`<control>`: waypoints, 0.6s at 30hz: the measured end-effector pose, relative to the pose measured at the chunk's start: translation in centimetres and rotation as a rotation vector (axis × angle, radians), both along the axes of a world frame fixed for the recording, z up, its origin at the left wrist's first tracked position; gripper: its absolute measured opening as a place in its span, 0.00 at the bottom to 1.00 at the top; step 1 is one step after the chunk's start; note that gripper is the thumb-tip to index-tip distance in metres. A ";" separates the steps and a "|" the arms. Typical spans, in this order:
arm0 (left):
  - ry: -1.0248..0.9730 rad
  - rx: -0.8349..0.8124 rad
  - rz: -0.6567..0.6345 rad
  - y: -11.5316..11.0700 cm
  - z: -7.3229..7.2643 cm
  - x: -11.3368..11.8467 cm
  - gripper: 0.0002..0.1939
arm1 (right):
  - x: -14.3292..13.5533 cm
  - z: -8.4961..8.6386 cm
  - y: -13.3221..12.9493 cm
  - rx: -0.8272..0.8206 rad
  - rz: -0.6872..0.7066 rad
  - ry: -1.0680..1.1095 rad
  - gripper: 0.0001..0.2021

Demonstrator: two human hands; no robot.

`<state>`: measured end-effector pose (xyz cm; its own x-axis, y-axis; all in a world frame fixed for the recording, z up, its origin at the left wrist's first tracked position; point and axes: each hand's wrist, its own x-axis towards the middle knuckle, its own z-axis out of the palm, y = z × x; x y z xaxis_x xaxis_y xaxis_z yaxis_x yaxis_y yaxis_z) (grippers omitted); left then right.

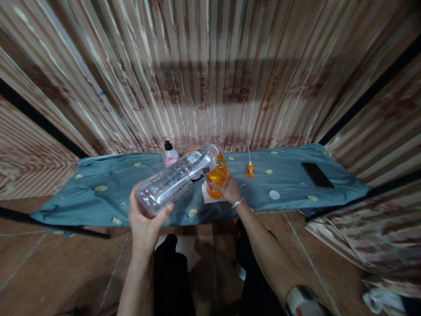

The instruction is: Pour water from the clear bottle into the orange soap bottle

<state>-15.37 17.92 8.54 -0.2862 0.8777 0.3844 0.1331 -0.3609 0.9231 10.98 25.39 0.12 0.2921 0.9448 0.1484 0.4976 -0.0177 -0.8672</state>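
In the head view, the person's left hand (146,224) is closed around the lower end of a large clear plastic bottle (171,182), which slants up to the right. The mouth of that bottle is at the top of an orange bottle (217,175); whether the two touch is hard to tell. The right hand (229,188), with a silver bangle (238,202) at the wrist, grips the orange bottle near a white sheet (208,197) on the teal patterned cloth (98,199). A small bottle with a black cap (170,154) stands behind the clear bottle. To the right lie an orange pump head (251,168), a whitish disc (274,195) and, farther off, a dark phone (317,175).
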 end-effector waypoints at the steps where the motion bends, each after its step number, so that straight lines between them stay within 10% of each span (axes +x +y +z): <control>1: 0.005 0.001 0.000 0.0 0.0 0.0 0.46 | 0.0 0.0 0.0 0.004 0.003 0.004 0.33; 18: 0.018 0.003 -0.009 0.0 0.0 -0.1 0.47 | 0.0 0.0 0.0 0.047 0.023 0.029 0.32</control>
<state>-15.51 17.91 8.57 -0.2715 0.8791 0.3918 0.1466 -0.3646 0.9196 11.02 25.36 0.07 0.2751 0.9436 0.1841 0.4718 0.0344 -0.8810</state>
